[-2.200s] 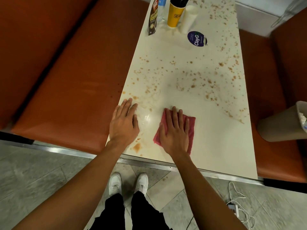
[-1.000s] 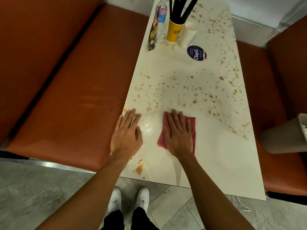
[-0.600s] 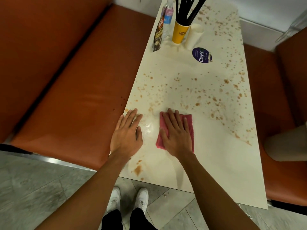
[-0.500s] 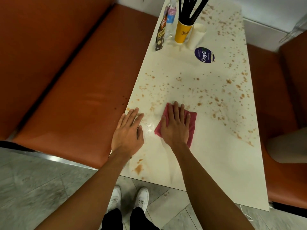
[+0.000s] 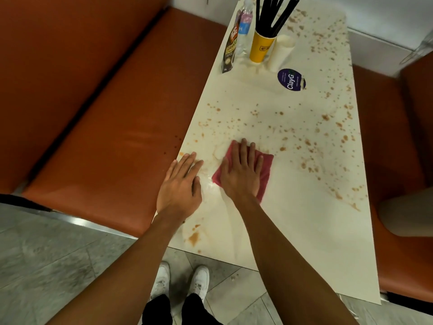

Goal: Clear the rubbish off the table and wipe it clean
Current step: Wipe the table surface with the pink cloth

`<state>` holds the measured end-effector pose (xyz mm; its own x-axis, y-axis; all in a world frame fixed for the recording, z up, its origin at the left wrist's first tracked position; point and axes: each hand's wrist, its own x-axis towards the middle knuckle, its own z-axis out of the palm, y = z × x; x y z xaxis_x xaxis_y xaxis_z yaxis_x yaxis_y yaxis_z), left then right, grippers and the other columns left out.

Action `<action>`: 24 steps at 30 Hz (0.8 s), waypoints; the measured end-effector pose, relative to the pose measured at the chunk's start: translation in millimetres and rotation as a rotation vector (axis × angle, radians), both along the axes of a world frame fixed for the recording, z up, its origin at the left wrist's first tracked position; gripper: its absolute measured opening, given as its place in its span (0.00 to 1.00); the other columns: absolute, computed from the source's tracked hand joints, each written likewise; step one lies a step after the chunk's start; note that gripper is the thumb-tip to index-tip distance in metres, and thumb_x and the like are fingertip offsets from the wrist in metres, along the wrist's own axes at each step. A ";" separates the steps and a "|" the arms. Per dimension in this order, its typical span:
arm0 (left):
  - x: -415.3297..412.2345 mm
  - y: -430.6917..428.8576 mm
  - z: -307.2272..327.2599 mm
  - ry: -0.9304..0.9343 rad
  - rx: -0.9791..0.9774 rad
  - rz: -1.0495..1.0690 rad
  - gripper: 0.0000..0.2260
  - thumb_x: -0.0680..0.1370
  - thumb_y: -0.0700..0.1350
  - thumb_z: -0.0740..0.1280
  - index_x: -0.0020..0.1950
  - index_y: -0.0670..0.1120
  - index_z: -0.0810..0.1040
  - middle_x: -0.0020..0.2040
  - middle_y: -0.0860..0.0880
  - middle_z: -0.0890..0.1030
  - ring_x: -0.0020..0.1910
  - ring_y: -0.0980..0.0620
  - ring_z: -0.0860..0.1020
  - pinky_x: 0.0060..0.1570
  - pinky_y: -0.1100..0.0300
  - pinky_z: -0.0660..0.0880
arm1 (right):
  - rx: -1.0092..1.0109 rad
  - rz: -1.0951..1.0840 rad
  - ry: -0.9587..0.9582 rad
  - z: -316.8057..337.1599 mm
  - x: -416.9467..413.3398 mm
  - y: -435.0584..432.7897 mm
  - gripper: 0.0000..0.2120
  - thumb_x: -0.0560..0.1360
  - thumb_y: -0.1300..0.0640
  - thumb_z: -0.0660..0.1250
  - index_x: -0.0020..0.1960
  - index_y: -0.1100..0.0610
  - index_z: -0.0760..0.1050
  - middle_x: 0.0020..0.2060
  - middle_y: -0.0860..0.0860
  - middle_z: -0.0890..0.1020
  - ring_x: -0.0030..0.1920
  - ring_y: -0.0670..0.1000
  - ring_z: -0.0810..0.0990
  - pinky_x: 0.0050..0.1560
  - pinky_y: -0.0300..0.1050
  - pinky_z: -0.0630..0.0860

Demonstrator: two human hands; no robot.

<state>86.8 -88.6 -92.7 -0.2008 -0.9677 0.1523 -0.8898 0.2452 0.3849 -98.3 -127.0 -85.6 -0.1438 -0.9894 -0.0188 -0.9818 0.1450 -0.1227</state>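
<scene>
A long cream surface [image 5: 304,231] runs away from the person between two orange padded seats, over a grey tiled floor [image 5: 46,266]. Nearest, below the surface's end, stand two white shoes [image 5: 180,281] under black trouser legs.

A red cloth [image 5: 266,170] lies flat on the surface, a little way in from its near end. Nearer than the cloth and to its left, close to the near edge, sits a brown blot [image 5: 194,238] with a few small drops around it. The right grip [image 5: 241,174] lies palm down on the cloth, fingers straight and slightly spread, covering most of it; only the cloth's right side and left corner show. Just left of the cloth, the left grip [image 5: 180,186] rests flat on the bare surface near its left edge, fingers straight and close together, holding nothing. The patch between the two shines wet.

Beyond the cloth and to its right, brown splatter [image 5: 304,141] speckles the surface. Well beyond the cloth lies a round dark blue sticker [image 5: 291,79]. Farther than that stand a yellow cup [image 5: 259,49] full of black straws [image 5: 271,12], a white cup [image 5: 281,52] touching its right side, a clear water bottle [image 5: 244,26] and a dark sachet [image 5: 230,51] to its left. Far right of the cloth, a beige container [image 5: 405,216] rests on the right seat [image 5: 398,266].
</scene>
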 end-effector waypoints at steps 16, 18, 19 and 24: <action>0.2 1.5 -0.2 0.002 0.016 -0.005 0.24 0.86 0.49 0.50 0.82 0.50 0.66 0.84 0.52 0.61 0.84 0.55 0.53 0.83 0.49 0.52 | 0.031 0.292 0.042 0.1 0.7 41.9 0.31 0.87 0.40 0.40 0.86 0.51 0.41 0.85 0.52 0.43 0.85 0.55 0.38 0.83 0.64 0.44; 0.0 1.6 -0.2 -0.010 0.022 -0.003 0.25 0.85 0.49 0.49 0.83 0.50 0.65 0.85 0.52 0.60 0.84 0.55 0.53 0.83 0.49 0.51 | 0.044 0.355 0.041 0.0 -17.7 66.7 0.31 0.87 0.39 0.41 0.86 0.50 0.41 0.85 0.50 0.43 0.85 0.53 0.38 0.83 0.63 0.44; 0.4 0.9 -0.2 -0.010 0.028 -0.007 0.25 0.85 0.49 0.49 0.83 0.50 0.65 0.85 0.52 0.59 0.84 0.55 0.52 0.83 0.49 0.51 | 0.039 0.321 0.046 -1.2 -26.8 69.4 0.31 0.87 0.39 0.42 0.86 0.50 0.42 0.85 0.50 0.43 0.85 0.53 0.39 0.83 0.63 0.45; 2.0 0.3 0.1 -0.012 0.042 -0.004 0.25 0.86 0.49 0.50 0.83 0.50 0.64 0.85 0.52 0.58 0.85 0.55 0.51 0.84 0.49 0.50 | 0.030 -0.046 -0.015 1.1 -10.0 20.5 0.32 0.86 0.39 0.38 0.86 0.51 0.42 0.86 0.52 0.45 0.85 0.57 0.40 0.82 0.66 0.47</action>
<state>88.8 -88.4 -92.6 -0.2058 -0.9724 0.1096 -0.8934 0.2324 0.3845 -108.3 -106.5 -84.5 -0.1886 -0.9807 -0.0510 -0.9721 0.1939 -0.1318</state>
